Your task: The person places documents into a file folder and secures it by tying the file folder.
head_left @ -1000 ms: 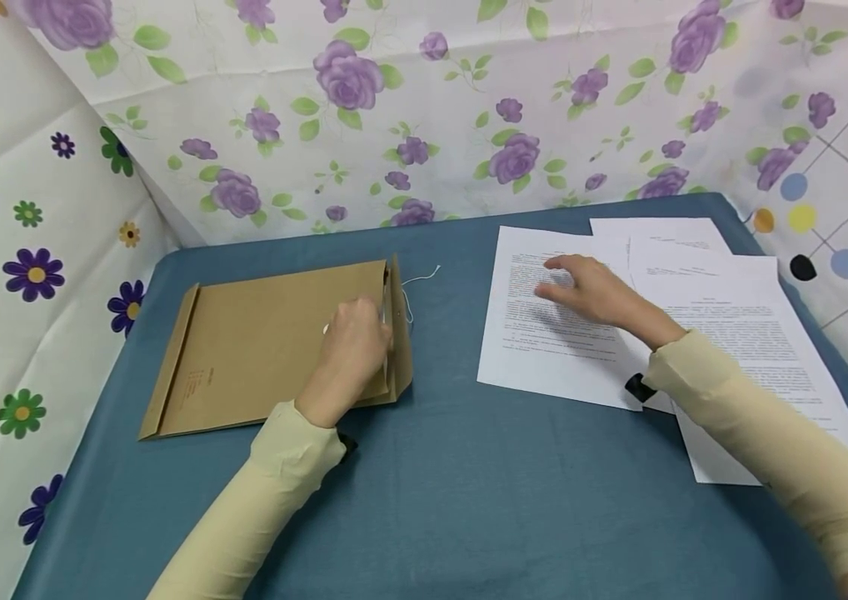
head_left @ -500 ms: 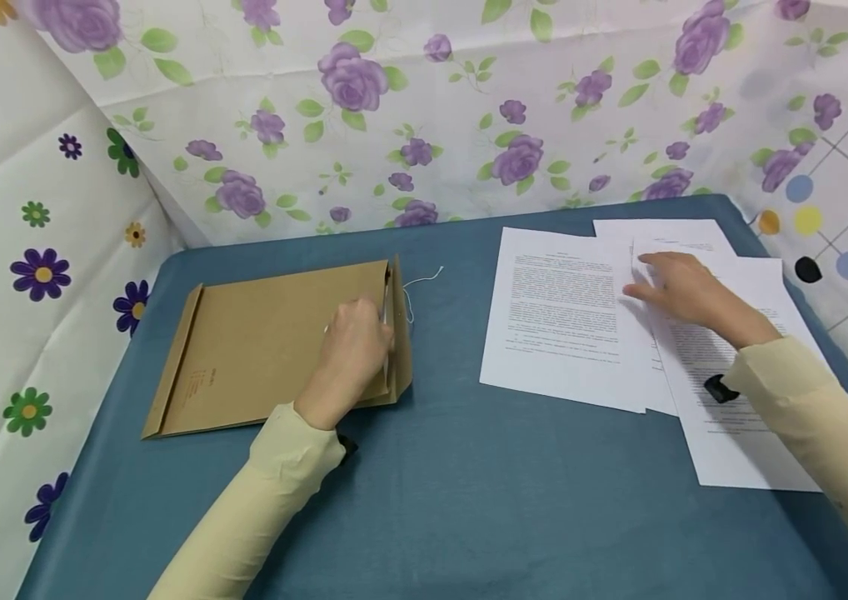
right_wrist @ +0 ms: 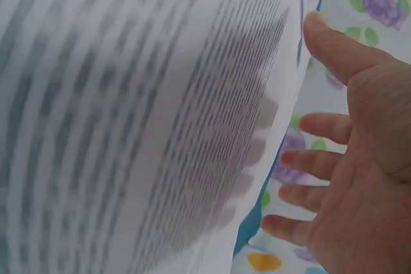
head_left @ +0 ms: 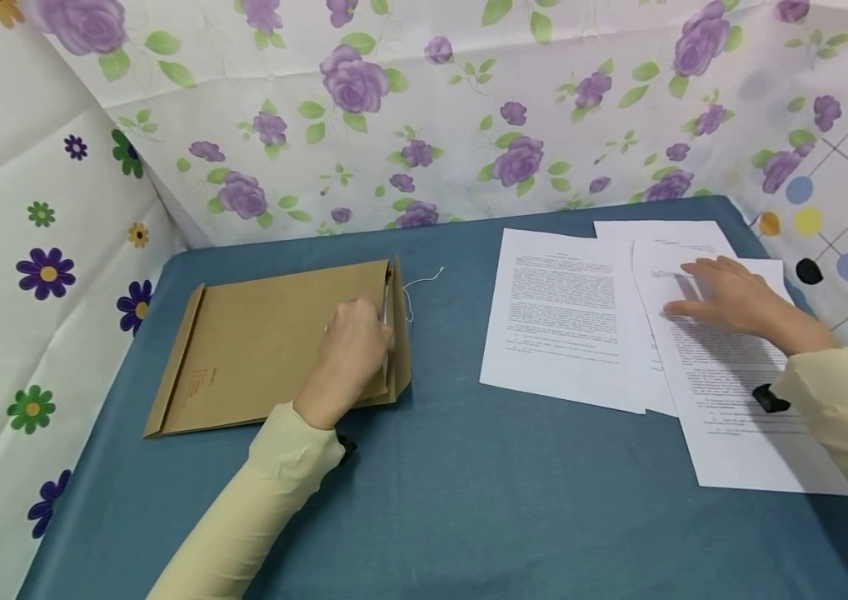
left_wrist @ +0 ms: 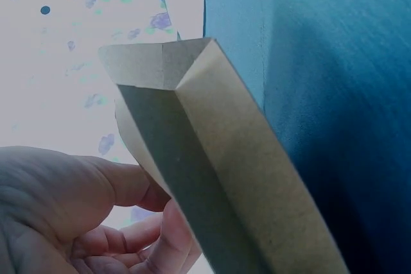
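A brown paper file envelope (head_left: 266,333) lies on the left of the table, its mouth at the right end spread apart. My left hand (head_left: 345,358) pinches the upper panel at that mouth. The left wrist view shows thumb and fingers on the panel's edge, beside the gaping folded opening (left_wrist: 192,145). A white string (head_left: 424,277) trails from the flap. On the right, my right hand (head_left: 750,304) hovers with spread fingers over a printed sheet (head_left: 739,408), casting a shadow on it. Nothing is in that palm in the right wrist view, where the sheet (right_wrist: 160,94) fills the left side.
Another printed sheet (head_left: 562,317) lies left of the one under my right hand, with a further sheet (head_left: 664,229) partly hidden behind them. Blue cloth (head_left: 446,467) covers the table. Flowered fabric (head_left: 461,108) hangs behind, and patterned fabric closes both sides.
My right hand has moved right, from above the left printed sheet to above the right one. The left hand keeps its grip on the envelope in the same place.
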`<state>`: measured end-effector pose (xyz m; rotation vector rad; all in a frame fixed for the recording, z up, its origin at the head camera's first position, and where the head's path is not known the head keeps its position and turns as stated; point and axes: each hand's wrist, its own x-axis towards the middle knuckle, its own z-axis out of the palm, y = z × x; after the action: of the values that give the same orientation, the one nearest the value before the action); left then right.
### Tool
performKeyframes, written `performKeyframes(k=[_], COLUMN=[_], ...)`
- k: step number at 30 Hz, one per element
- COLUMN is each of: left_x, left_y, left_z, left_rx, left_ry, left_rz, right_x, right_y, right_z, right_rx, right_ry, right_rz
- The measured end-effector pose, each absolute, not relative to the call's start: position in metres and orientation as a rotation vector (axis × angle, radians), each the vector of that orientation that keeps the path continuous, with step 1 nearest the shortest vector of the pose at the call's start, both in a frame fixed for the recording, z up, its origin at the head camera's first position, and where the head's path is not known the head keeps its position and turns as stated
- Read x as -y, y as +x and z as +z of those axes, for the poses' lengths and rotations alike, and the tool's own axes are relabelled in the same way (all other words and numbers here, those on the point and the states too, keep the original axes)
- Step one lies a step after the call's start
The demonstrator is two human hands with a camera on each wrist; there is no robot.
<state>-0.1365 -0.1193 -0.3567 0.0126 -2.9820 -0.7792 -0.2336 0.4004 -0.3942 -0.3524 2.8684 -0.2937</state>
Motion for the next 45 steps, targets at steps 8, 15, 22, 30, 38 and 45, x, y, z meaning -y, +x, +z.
performKeyframes(k=[8,15,22,30,38,45], left_x=[0.119,0.119,0.119,0.117,0.117,0.116], left_y=[-0.137,-0.137,-0.137,-0.137,-0.135,-0.135], left_z=[-0.359,-0.361,-0.361,-0.362,-0.364,-0.365], left_rx=[2.977,2.976,2.962,2.976,2.966,2.969], left_ry=[-0.011,-0.025,0.010,0.023,-0.014,-0.001], left_rz=[-0.780,-0.787,-0.800,-0.817,-0.782,-0.789], right_x=[-0.417,-0.422,-0.417,-0.415,-0.424,-0.430], right_y=[-0.234,-0.233,-0.236,-0.232,-0.230,-0.230], right_z=[-0.390,-0.398,-0.395,-0.391,-0.386,-0.373], right_rx=[-2.773,-2.739,-2.795,-2.832,-2.869,-2.854], right_ry=[-0.392,-0.365,-0.358,-0.306,-0.292,-0.235], right_rz=[-0.287,-0.233,-0.105,-0.073,-0.105,-0.162])
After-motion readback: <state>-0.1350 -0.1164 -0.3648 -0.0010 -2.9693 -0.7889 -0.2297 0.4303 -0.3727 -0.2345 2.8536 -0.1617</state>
